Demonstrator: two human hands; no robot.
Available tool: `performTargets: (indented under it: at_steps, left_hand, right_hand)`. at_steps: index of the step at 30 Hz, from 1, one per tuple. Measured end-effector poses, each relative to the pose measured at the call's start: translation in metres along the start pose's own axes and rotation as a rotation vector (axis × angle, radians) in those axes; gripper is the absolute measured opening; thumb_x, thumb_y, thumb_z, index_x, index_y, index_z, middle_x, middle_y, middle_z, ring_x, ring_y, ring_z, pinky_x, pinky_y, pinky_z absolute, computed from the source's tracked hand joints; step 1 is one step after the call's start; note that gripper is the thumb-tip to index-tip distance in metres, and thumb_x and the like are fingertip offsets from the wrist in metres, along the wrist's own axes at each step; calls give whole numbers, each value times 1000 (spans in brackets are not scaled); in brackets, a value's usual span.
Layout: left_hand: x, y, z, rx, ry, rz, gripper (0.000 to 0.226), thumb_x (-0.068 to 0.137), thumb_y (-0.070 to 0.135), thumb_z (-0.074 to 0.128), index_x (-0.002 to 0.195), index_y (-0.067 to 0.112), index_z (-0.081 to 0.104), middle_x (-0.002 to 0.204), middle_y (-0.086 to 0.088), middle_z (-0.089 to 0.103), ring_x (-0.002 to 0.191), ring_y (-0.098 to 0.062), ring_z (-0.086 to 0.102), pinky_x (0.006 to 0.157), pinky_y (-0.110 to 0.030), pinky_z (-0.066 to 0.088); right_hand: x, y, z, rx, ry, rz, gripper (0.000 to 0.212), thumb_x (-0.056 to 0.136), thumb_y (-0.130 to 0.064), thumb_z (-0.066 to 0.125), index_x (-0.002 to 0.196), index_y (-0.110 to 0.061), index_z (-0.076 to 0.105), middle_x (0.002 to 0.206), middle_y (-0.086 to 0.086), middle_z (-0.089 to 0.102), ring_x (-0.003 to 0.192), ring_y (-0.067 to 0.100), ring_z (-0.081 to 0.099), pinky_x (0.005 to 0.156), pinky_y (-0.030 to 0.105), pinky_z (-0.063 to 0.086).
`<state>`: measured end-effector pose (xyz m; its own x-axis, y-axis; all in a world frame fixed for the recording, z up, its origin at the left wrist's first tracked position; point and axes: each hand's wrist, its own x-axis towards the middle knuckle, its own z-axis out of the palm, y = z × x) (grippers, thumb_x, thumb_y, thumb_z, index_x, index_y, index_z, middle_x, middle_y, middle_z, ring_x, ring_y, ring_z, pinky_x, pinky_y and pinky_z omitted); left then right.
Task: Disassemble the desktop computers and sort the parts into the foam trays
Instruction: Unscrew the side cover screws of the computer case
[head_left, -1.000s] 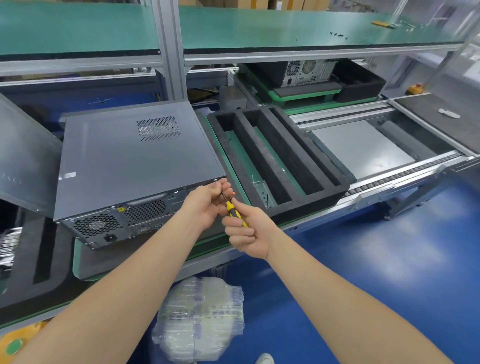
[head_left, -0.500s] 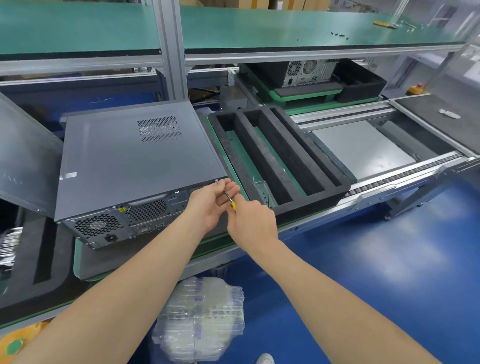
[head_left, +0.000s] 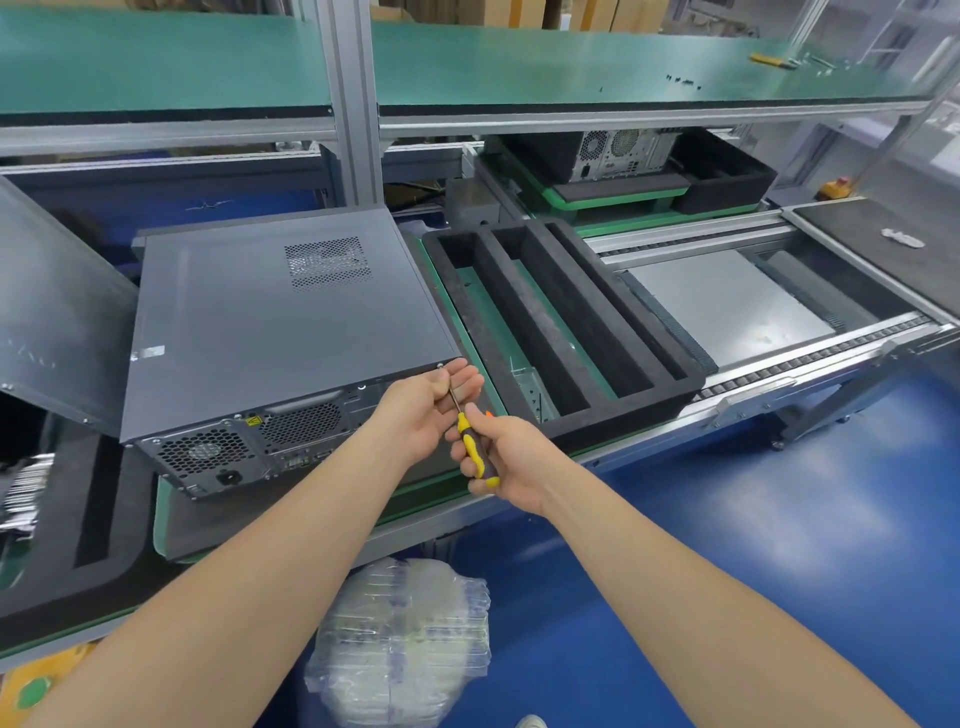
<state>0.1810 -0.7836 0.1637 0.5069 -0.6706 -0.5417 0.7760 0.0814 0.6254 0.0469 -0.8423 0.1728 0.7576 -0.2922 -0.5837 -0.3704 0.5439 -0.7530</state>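
1. The computer (head_left: 270, 322) lies flat on a green pallet (head_left: 162, 519) on the bench (head_left: 447, 512), with its rear ports facing the person.
2. A screw (head_left: 440, 365) sits at its near right top corner, just beside the left fingertips.
3. The right hand (head_left: 514, 460) has its grip clamped on the yellow-black handle of a screwdriver (head_left: 475, 449), whose shaft points up toward that corner.
4. The left hand (head_left: 423, 410) cups the shaft with its fingers nearly straight. I cannot tell whether its grip pinches the shaft.
5. The computer's right edge runs close along a foam tray (head_left: 628, 402) with three long slots; only a narrow green strip lies between them.
6. At the left edge a loose grey panel (head_left: 57, 312) leans tilted, overlapping the case's left side.
7. Another foam tray (head_left: 57, 499) lies near left.
8. To the right of the slotted tray a conveyor (head_left: 810, 358) is open, with bare metal plate.
9. A second computer (head_left: 618, 153) stands well back, under the shelf (head_left: 519, 62).
10. Below the bench edge a plastic bag (head_left: 400, 639) rests on the blue floor, between the forearms.
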Motion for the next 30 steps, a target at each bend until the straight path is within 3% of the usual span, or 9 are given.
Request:
performTargets:
  at_steps: [4,8,10,14,18,21,25,28,30]
  left_hand:
    - [-1,0,-3,-31,-14,-1,37,111,6,31,109,-1,67,93,-12,79,81,-21,78,70,-33,62]
    - [-3,-1,-4,1,-13,10,36,110,7,31,116,-2,65,97,-14,79,85,-23,78,71,-37,62]
    - [-4,0,-6,60,-5,0,31,109,7,37,118,-1,65,103,-14,78,90,-24,78,76,-39,61]
    - [-6,-1,-7,134,37,8,19,103,6,56,117,2,68,102,-11,79,87,-21,78,64,-33,62]
    - [0,-3,-6,60,30,18,21,103,0,54,121,-7,64,93,-13,75,78,-24,74,75,-38,61]
    - [3,-3,-4,70,46,35,21,105,-1,50,120,-6,64,87,-12,75,73,-23,73,76,-38,59]
    - [3,-2,-3,135,78,-6,23,107,6,47,109,9,69,93,-5,80,80,-16,78,69,-37,59]
    - [3,-2,-3,86,70,-10,26,108,5,42,108,8,67,91,-7,80,78,-17,78,62,-36,61]
    - [2,-2,-4,60,62,5,28,108,3,39,110,4,67,92,-9,79,79,-18,78,61,-34,62]
  right_hand:
    - [0,1,10,-308,195,-155,41,101,-41,63,102,0,67,76,12,70,57,20,66,51,34,58]
    - [1,0,18,-706,486,-350,37,87,-46,75,79,-15,55,71,5,68,55,14,64,49,31,53]
    - [4,2,19,-983,604,-441,30,88,-46,73,84,-25,52,78,-5,64,71,14,62,61,34,53]
    - [9,5,18,-1321,741,-562,28,92,-41,69,98,-29,45,91,-8,63,82,19,64,71,39,57]
    - [11,4,13,-1068,624,-470,35,89,-55,69,90,-25,51,85,-6,62,78,16,62,67,38,56]
    - [9,-1,9,-603,361,-229,45,93,-60,63,92,-15,63,80,0,62,62,15,63,60,40,58]
    - [-1,-3,0,-21,-3,96,53,102,-61,48,91,-14,69,73,6,58,54,14,50,46,23,38]
    - [-3,-3,-4,153,-117,107,35,109,-45,43,99,-14,56,74,3,53,50,9,37,41,18,26]
    - [-2,-4,-2,117,-103,61,28,109,-39,45,99,-13,52,72,3,53,48,9,37,40,19,25]
